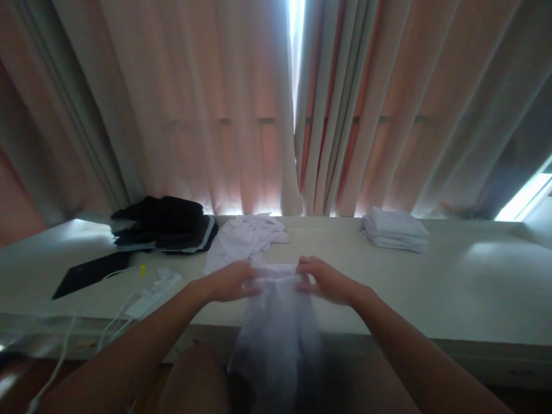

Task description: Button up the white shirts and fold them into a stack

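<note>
Between my two hands hangs a white cloth garment, its upper edge level with the table and its lower part blurred over the table's front edge and my lap. My left hand grips the garment's left upper corner, fingers closed on the fabric. At the right upper corner, my right hand pinches the cloth between thumb and fingers. Just behind my left hand lies a crumpled white garment pile. Which kind of garment I hold does not show clearly.
A folded white stack sits at the back right of the white table. Dark folded clothes are piled back left, near a flat black object and a white power strip with cables. Curtains hang behind.
</note>
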`<state>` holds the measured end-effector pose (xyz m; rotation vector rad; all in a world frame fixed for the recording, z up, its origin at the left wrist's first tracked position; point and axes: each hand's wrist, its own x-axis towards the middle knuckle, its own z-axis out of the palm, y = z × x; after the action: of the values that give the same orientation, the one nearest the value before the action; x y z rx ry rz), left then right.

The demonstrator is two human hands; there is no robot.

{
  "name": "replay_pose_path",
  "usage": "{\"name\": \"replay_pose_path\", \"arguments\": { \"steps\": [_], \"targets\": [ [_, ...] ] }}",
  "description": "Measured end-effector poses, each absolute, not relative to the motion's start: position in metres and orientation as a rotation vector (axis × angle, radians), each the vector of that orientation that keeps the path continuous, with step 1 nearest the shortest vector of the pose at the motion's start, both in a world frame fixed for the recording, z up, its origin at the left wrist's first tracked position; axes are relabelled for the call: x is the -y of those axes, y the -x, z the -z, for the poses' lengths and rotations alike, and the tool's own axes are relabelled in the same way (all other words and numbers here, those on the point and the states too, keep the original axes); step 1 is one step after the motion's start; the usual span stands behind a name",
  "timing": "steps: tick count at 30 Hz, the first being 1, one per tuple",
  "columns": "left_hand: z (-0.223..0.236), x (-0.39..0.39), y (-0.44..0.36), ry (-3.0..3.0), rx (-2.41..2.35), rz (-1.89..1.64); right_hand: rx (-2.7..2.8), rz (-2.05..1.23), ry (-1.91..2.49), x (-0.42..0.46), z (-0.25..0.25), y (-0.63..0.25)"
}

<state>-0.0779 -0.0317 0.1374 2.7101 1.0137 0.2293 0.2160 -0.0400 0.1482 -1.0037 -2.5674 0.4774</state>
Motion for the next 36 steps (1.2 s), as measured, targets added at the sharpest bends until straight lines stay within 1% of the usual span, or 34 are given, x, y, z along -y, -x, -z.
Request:
{"name": "replay_pose_path", "arguments": {
  "steps": [4, 7, 9, 12, 16, 18, 20, 24, 26, 28, 30, 33, 34, 36],
  "targets": [
    [-0.139, 0.023, 0.102, -2.795, -1.073, -0.480, 2.425, -0.667, 0.866, 0.050, -0.159, -0.215],
    [-0.146, 0.019, 0.112, -2.806, -1.101, -0.505, 2.367, -0.735, 0.786, 0.053, -0.163, -0.219],
    [-0.149, 0.020, 0.112, -2.798, -1.025, -0.505, 2.340, -0.761, 0.740, 0.054, -0.166, -0.222],
    [-0.146, 0.025, 0.107, -2.701, -0.966, -0.628, 2.254, -0.768, 0.704, 0.053, -0.171, -0.225],
    [-0.133, 0.030, 0.102, -2.670, -1.067, -0.772, 2.053, -1.048, 0.665, 0.050, -0.171, -0.233],
    [-0.128, 0.031, 0.099, -2.705, -1.089, -0.802, 1.937, -1.172, 0.697, 0.047, -0.160, -0.236],
    [-0.127, 0.034, 0.092, -2.705, -1.087, -0.829, 1.839, -1.188, 0.831, 0.044, -0.138, -0.237],
    [-0.130, 0.045, 0.076, -2.639, -1.004, -0.754, 1.847, -1.257, 1.092, 0.044, -0.070, -0.228],
    [-0.128, 0.051, 0.073, -2.584, -0.970, -0.714, 1.882, -1.320, 1.132, 0.049, -0.038, -0.220],
    [-0.121, 0.055, 0.075, -2.517, -0.950, -0.746, 1.832, -1.328, 1.104, 0.056, -0.019, -0.215],
    [-0.108, 0.057, 0.080, -2.417, -0.964, -0.846, 1.733, -1.297, 1.053, 0.063, -0.013, -0.215],
    [-0.083, 0.058, 0.084, -2.103, -1.031, -0.989, 1.661, -1.218, 1.052, 0.067, -0.026, -0.224],
    [-0.074, 0.059, 0.083, -1.999, -1.052, -0.958, 1.687, -1.183, 1.058, 0.066, -0.034, -0.228],
    [-0.059, 0.063, 0.078, -1.892, -1.068, -0.766, 1.769, -1.094, 1.057, 0.064, -0.054, -0.236]
  ]
}}
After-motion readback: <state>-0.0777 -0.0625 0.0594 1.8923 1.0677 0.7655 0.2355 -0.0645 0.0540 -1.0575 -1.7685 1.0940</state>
